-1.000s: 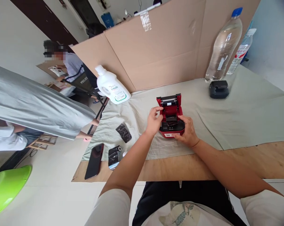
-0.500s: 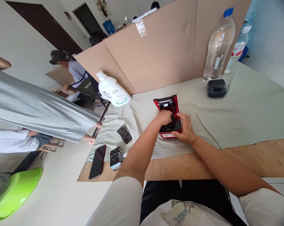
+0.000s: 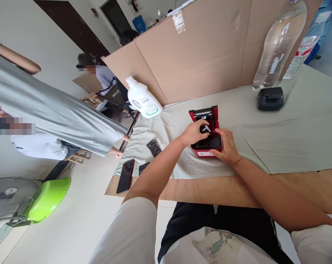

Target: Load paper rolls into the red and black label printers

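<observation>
A small red printer [image 3: 207, 141] w/ lid tipped open sits on the pale cloth [image 3: 278, 135] over the wooden counter [image 3: 237, 190], roughly centre, near the front edge of the cloth. The left hand [image 3: 193, 132] is held over the open bay, fingers [image 3: 201, 129] pinched on a small dark roll-like part [image 3: 204, 129] w/ a white tab; whether the part is seated in the bay or just above it can't be told. The right hand [image 3: 226, 146] is laid against the printer's right front corner, fingers curled around the body, bracing it.

Risks, as judged from here:
- The roll could be set in skewed or wrong way round, since the left hand blocks most of the bay from view.
- The loose white tab could be caught or creased under the lid if not fed past the roller at the lid edge.
- The printer could be slid on the cloth if the right-hand brace is eased, as the cloth looks wrinkled and unfixed.
- The open lid could be strained if pressed back by the left wrist.

A phone [image 3: 125, 176] and a black wrapped item [image 3: 154, 147] lie at left, well apart; a white jug [image 3: 142, 99] stands behind.
</observation>
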Action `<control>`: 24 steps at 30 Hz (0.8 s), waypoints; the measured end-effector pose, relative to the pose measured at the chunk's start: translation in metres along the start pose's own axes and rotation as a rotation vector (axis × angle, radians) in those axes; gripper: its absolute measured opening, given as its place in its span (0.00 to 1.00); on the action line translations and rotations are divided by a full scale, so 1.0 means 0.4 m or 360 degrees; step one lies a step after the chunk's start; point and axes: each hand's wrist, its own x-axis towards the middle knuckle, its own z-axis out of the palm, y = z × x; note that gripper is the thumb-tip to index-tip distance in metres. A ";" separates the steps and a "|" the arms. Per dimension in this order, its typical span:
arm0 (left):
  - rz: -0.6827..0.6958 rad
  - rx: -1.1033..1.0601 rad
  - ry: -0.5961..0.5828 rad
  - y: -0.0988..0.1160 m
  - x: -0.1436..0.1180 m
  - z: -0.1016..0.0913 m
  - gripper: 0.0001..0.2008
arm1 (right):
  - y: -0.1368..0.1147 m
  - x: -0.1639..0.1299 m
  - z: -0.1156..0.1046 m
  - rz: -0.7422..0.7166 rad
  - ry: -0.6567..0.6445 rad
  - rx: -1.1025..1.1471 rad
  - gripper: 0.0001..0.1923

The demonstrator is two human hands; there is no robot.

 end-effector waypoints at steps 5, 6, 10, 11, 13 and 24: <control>-0.0288 -0.0513 0.0067 -0.141 -0.113 -0.169 0.26 | -0.006 0.005 -0.006 -0.0003 -0.0015 0.0022 0.38; -0.0419 -0.0482 0.0111 -0.191 -0.150 -0.214 0.27 | -0.006 0.006 -0.006 0.0002 -0.0019 0.0028 0.38; -0.1144 -0.0095 0.0089 -0.400 -0.315 -0.359 0.28 | -0.008 0.007 -0.004 0.0044 -0.0040 0.0033 0.37; -0.1306 0.0036 0.0109 -0.442 -0.351 -0.376 0.27 | -0.009 0.007 -0.003 0.0063 -0.0046 0.0028 0.37; -0.1455 0.0161 0.0162 -0.504 -0.403 -0.383 0.25 | -0.011 0.008 -0.002 0.0082 -0.0050 0.0022 0.36; -0.1459 0.0364 0.0434 -0.505 -0.338 -0.264 0.29 | -0.011 0.008 -0.004 0.0070 -0.0052 0.0006 0.36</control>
